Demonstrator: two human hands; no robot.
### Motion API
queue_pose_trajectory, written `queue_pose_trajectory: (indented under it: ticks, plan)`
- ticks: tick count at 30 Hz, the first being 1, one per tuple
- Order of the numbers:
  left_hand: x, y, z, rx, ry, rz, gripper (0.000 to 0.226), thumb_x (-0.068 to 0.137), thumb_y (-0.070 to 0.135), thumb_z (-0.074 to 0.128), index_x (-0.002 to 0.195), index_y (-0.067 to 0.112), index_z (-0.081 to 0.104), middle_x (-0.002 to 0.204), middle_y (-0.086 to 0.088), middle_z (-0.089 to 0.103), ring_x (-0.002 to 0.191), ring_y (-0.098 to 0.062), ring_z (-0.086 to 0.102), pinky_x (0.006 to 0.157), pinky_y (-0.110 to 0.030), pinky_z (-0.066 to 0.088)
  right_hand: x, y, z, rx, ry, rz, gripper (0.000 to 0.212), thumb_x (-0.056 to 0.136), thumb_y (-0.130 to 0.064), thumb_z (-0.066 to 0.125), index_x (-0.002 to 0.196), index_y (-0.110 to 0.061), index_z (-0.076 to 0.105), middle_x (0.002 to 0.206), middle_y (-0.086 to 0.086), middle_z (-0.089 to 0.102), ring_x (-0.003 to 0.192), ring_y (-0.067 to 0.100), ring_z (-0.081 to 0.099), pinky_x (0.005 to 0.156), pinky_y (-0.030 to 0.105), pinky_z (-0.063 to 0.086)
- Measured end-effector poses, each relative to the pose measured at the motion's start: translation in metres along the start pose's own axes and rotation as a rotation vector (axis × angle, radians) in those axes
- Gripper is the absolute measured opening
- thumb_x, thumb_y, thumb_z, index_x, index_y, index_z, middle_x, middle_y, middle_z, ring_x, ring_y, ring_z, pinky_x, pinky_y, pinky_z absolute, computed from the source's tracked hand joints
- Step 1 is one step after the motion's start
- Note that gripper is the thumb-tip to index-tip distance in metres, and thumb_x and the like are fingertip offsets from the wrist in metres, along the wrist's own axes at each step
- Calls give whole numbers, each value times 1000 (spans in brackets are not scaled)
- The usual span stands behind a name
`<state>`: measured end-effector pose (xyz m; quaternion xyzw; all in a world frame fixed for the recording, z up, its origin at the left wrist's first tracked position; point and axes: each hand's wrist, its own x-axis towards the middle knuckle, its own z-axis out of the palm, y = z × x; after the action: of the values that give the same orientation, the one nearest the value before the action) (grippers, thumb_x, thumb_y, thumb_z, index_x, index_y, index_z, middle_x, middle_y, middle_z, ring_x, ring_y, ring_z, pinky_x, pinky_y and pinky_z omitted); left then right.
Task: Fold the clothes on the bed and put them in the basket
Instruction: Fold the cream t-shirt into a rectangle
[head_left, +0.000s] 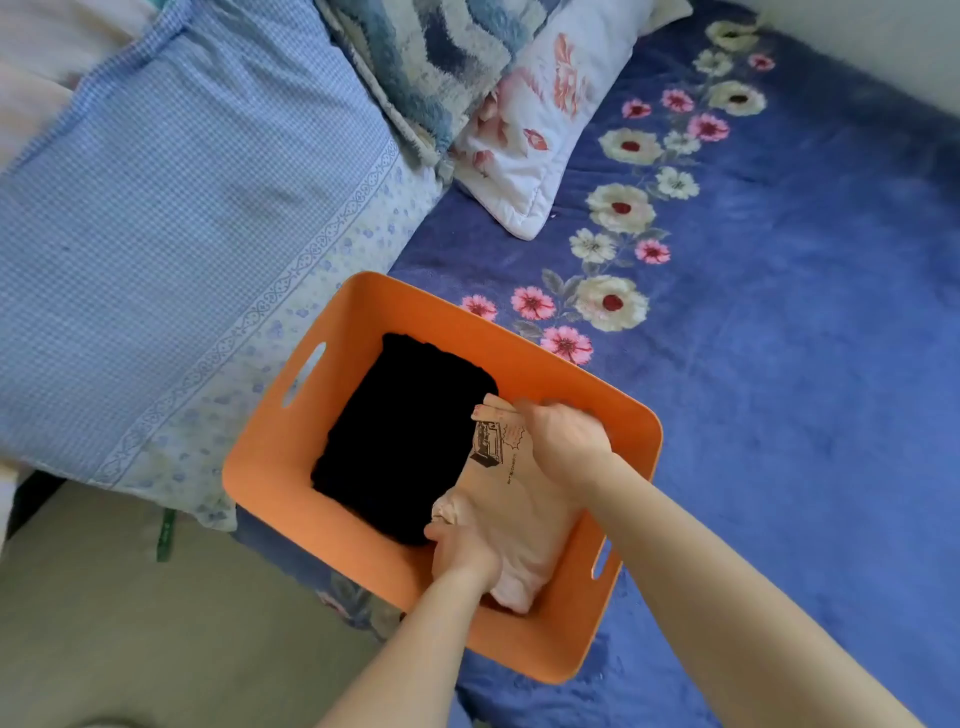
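An orange plastic basket (363, 322) stands on the blue flowered bedspread near the bed's edge. A folded black garment (400, 441) lies flat in its left half. Beside it, in the right half, sits a folded pale pink garment (511, 499) with a dark printed drawing on it. My left hand (462, 553) grips the near end of the pink garment inside the basket. My right hand (563, 441) holds its far end, next to the basket's right wall. Both forearms reach in from the bottom of the view.
A blue checked pillow (182, 208) lies left of the basket, overhanging the bed's edge. A white flowered pillow (535, 119) and a fluffy blue blanket (441, 57) lie behind. The blue bedspread (779, 364) stretches right. Beige floor (130, 623) shows at bottom left.
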<state>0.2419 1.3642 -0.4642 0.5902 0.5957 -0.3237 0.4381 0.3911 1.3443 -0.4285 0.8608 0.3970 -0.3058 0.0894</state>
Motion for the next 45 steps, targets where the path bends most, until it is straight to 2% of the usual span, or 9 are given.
queue_pose_trajectory:
  ticks: [4, 7, 9, 12, 21, 26, 29, 38, 45]
  plan:
    - [16, 0, -6, 205, -44, -52, 78, 95, 10, 51, 147, -10, -5, 145, -19, 41, 125, -29, 53, 97, -33, 45, 9, -9, 25, -282, 254, 58, 41, 62, -8, 73, 103, -10, 68, 92, 10, 65, 81, 29, 62, 65, 36, 48]
    - [24, 0, -18, 392, 180, 123, 91, 92, 11, 57, 149, 3, -13, 142, -17, 34, 115, -27, 59, 87, -32, 49, 13, -18, 50, -263, 330, -82, 31, 50, -5, 65, 80, -12, 71, 79, 10, 64, 64, 27, 60, 48, 32, 44]
    - [33, 2, -15, 498, 206, 299, 86, 90, 11, 58, 150, 12, -4, 135, -14, 36, 107, -26, 61, 78, -31, 50, 18, -19, 63, -177, 250, -50, 45, 59, -7, 72, 104, -10, 70, 100, 16, 62, 78, 34, 62, 52, 36, 47]
    - [42, 5, -6, 614, -4, 329, 62, 91, 13, 55, 145, 12, 23, 134, -13, 41, 117, -30, 55, 88, -36, 48, 34, -7, 83, -56, 69, 89, 73, 92, -20, 52, 154, -29, 16, 141, 16, 30, 122, 42, 39, 85, 51, 46]
    - [78, -4, 12, 762, -267, 206, 81, 93, 16, 51, 154, 12, -3, 159, -11, 3, 143, -31, 24, 112, -37, 32, 79, 20, 108, 168, -209, 111, 82, 92, -27, 49, 150, -47, -4, 154, 4, 13, 134, 41, 22, 96, 57, 43]
    - [87, -1, 7, 712, -320, 218, 55, 95, 26, 49, 146, 12, 34, 149, -13, 36, 132, -28, 44, 103, -32, 40, 78, 21, 95, 237, -295, 96, 85, 88, -28, 54, 152, -46, 1, 160, 3, 11, 143, 39, 17, 107, 58, 35]
    - [71, 4, -4, 621, -235, 275, 37, 94, 26, 47, 128, 12, 54, 128, -9, 58, 115, -25, 57, 88, -29, 47, 53, 17, 72, 181, -222, 102, 76, 90, -28, 55, 153, -37, 13, 157, 5, 24, 141, 36, 28, 107, 52, 32]
    - [-55, 13, -5, 299, 264, 594, 32, 90, 18, 46, 121, 24, 54, 124, -2, 58, 113, -28, 56, 90, -40, 49, -123, 29, 0, 187, 285, -74, 48, 93, -18, 44, 140, -17, 39, 122, 7, 47, 111, 31, 46, 79, 38, 37]
    - [-202, 11, 102, 473, 357, 998, 31, 87, 5, 49, 116, 12, 58, 123, -8, 59, 117, -28, 51, 90, -35, 39, -329, 132, 51, 297, 339, 197, 58, 92, -22, 50, 147, -17, 31, 136, 7, 42, 123, 30, 42, 95, 42, 43]
